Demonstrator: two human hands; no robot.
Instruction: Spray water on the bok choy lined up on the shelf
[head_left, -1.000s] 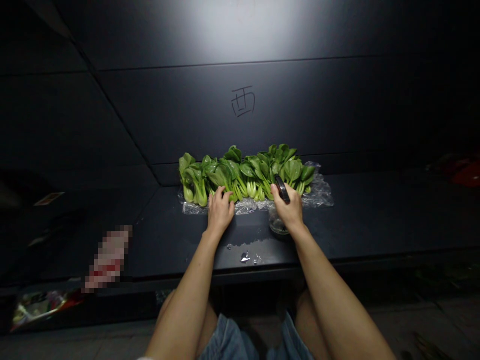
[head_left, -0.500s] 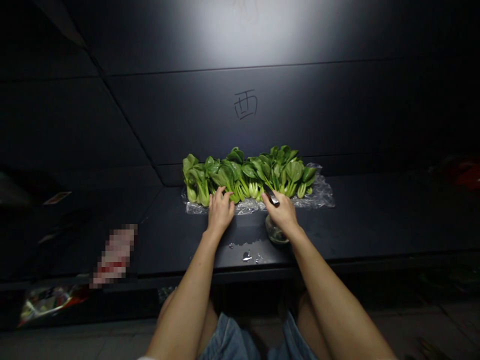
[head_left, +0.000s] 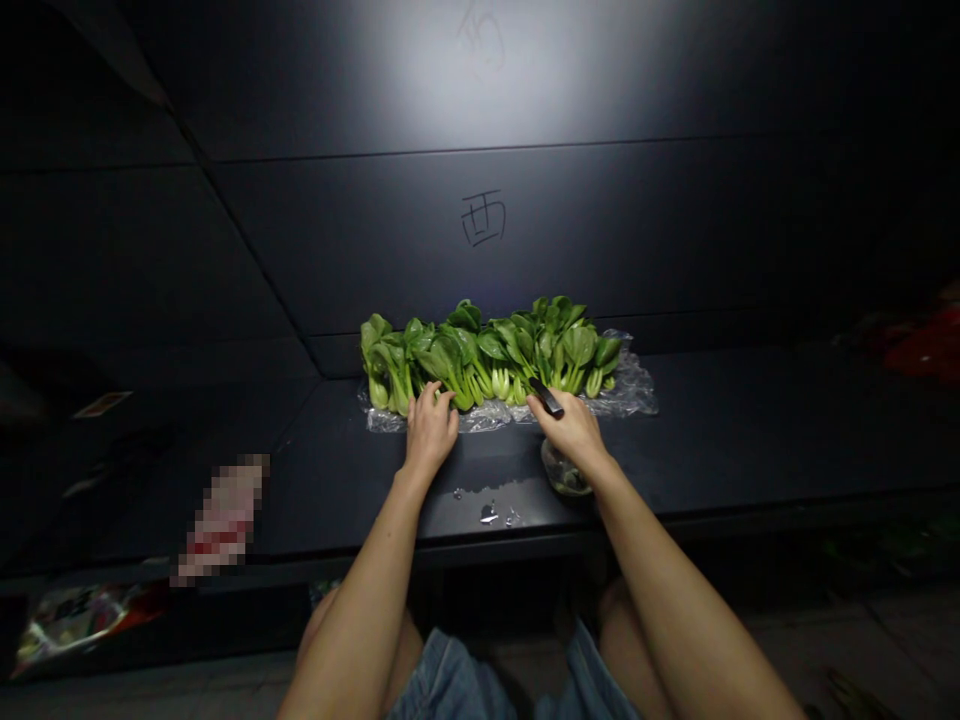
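Note:
A row of bok choy lies on crinkled clear plastic, leaves toward the back panel and pale stems toward me. My left hand is at the stem ends left of the middle, fingers apart and a little bent, with the fingertips close to or touching the stems. To the right, my right hand is closed round what looks like a clear spray bottle. Its black top sticks up past my thumb toward the greens, and its rounded see-through body shows below my palm. My palm hides the middle of it.
A dark shelf runs across, with a dark panel behind it bearing a drawn character. Small water puddles lie near the front edge. At left are a blurred-out packet and a shiny packet lower down; a red thing shows far right.
My right hand and the bottle have shifted slightly right and toward me relative to the greens. My left hand stays at the stems. The whole view has shifted a little.

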